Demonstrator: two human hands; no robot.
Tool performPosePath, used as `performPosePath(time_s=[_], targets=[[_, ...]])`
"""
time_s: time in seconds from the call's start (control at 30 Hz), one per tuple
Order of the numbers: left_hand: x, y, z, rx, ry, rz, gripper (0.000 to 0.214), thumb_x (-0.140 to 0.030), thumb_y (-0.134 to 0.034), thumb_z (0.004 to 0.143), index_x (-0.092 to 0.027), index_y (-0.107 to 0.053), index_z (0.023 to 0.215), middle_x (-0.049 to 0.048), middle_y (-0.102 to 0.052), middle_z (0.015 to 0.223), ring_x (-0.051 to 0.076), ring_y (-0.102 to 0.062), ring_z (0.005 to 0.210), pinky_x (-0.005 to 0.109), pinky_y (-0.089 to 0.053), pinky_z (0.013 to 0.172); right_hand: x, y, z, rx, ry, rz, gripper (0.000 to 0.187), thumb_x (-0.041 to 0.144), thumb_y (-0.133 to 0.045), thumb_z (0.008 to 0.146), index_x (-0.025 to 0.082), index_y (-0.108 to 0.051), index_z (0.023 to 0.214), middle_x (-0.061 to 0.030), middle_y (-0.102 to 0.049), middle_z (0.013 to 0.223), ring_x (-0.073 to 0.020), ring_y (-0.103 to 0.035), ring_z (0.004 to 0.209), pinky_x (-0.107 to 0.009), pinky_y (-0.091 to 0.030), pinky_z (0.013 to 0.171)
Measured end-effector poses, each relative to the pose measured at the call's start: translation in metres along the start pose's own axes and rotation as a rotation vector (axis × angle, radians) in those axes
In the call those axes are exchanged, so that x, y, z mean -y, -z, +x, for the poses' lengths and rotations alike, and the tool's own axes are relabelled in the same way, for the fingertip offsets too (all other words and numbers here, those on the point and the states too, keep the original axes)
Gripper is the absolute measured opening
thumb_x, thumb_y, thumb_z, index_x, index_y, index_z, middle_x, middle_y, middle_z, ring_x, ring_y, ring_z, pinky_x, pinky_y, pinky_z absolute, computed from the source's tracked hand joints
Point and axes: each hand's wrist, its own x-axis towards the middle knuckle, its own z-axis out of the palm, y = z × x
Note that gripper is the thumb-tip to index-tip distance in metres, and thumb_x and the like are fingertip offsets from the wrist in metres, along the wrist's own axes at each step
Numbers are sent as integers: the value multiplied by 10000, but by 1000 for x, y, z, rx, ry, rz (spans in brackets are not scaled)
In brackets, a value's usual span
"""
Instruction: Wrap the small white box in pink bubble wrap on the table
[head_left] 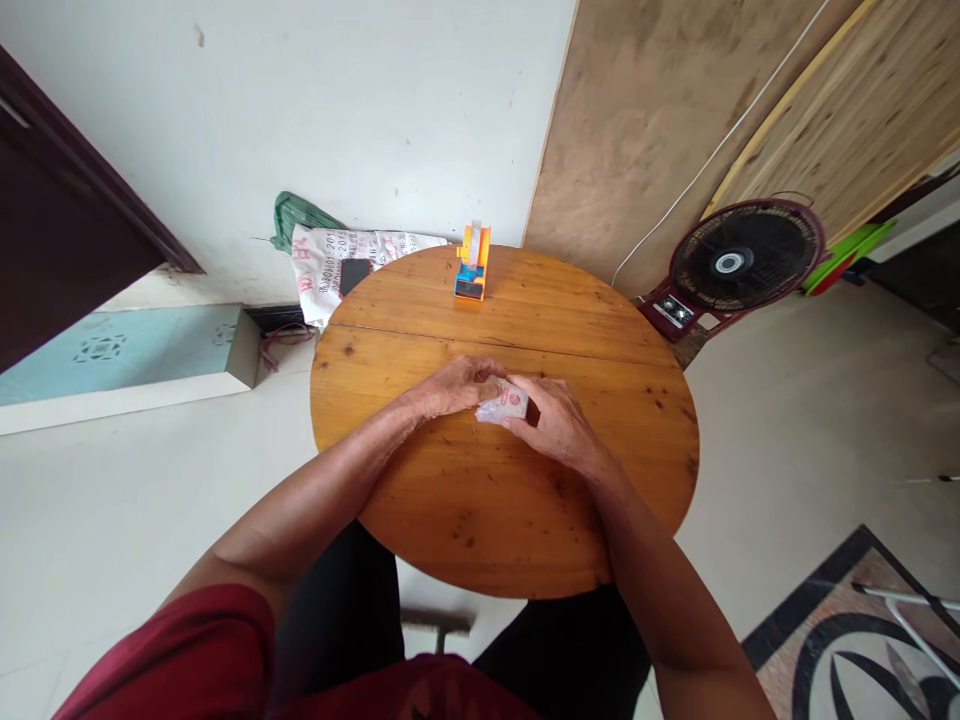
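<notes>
Both my hands rest on a round wooden table (420, 480) and meet at its middle. Between them lies a small clear plastic packet with red print (504, 404). My left hand (456, 384) has its fingers curled over the packet's left end. My right hand (551, 415) pinches the packet's right end with its fingers closed on it. Most of the packet is hidden by my fingers. An orange and blue tape dispenser (472, 264) stands upright near the table's far edge, well apart from both hands.
Behind the table a printed white sack (330, 262) lies against the wall, with a dark phone (355, 276) on it and a green bundle (294, 217) behind. A dark red floor fan (739, 262) stands at the right. A patterned mat (840, 640) lies at lower right.
</notes>
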Motion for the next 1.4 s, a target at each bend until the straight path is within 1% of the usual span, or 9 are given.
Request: performPosePath(time_s=[0.13, 0.23, 0.5, 0.6, 0.77, 0.97, 1.13, 1.27, 1.4], targets=[[-2, 0, 0, 12, 9, -35, 371, -318, -602, 754, -130, -644, 1071, 24, -658, 837, 109, -562, 673, 215, -426, 583, 3, 2, 0, 1, -4, 47, 589, 308, -678, 791, 212, -504, 1345, -102, -659, 1250, -284, -596, 1139, -441, -406, 980], [-3, 0, -1, 18, 15, -45, 379, -320, -607, 752, -126, -646, 1076, 25, -658, 827, 112, -563, 675, 216, -427, 581, 4, 4, 0, -18, -15, 85, 562, 319, -676, 791, 216, -526, 1323, -93, -655, 1257, -277, -591, 1143, -437, -407, 991], [2, 1, 1, 11, -19, -35, 342, -336, -599, 779, -131, -650, 1047, 17, -649, 806, 103, -552, 650, 211, -414, 568, 3, 6, 1, -79, -16, 147, 346, 320, -644, 814, 235, -631, 1150, -65, -708, 1146, -259, -631, 1056, -420, -435, 958], [1, 1, 0, 19, -26, -34, 345, -365, -602, 791, -131, -649, 1041, 19, -648, 809, 106, -558, 659, 211, -416, 574, 4, 5, 2, -112, -34, 182, 249, 342, -623, 842, 238, -664, 1064, -52, -730, 1061, -244, -651, 1001, -395, -461, 924], [-4, 1, -2, 10, -45, 2, 342, -362, -611, 786, -127, -654, 1031, 21, -655, 795, 122, -570, 681, 220, -430, 597, -2, 2, 2, -191, -30, 178, 160, 322, -582, 871, 258, -700, 958, -32, -743, 994, -226, -669, 952, -386, -469, 915], [-3, -1, -2, 42, -60, 28, 362, -366, -616, 783, -137, -655, 1060, 19, -663, 815, 135, -581, 717, 233, -437, 640, -4, 2, 1, -226, -39, 155, 242, 284, -460, 946, 252, -683, 857, -15, -743, 883, -202, -668, 863, -371, -462, 895], [-7, -2, -4, 29, -21, 6, 382, -350, -644, 758, -149, -633, 1083, 24, -675, 888, 151, -606, 783, 237, -450, 675, 1, 4, 0, -264, -71, 224, 228, 314, -477, 944, 236, -665, 840, -26, -739, 879, -206, -667, 855, -354, -481, 845], [-11, -6, -6, 88, 31, -47, 459, -335, -698, 717, -170, -592, 1132, 21, -671, 922, 145, -608, 772, 225, -439, 641, 2, 6, 0, -309, -149, 346, 220, 349, -507, 929, 232, -672, 844, -26, -743, 885, -203, -679, 847, -336, -511, 809], [-9, -8, -5, 147, -12, -162, 513, -304, -743, 678, -165, -560, 1136, 49, -680, 952, 154, -624, 799, 239, -449, 667, 1, 8, 0, -363, -197, 436, 221, 365, -523, 917, 224, -681, 855, -27, -743, 862, -197, -681, 821, -326, -527, 780]])
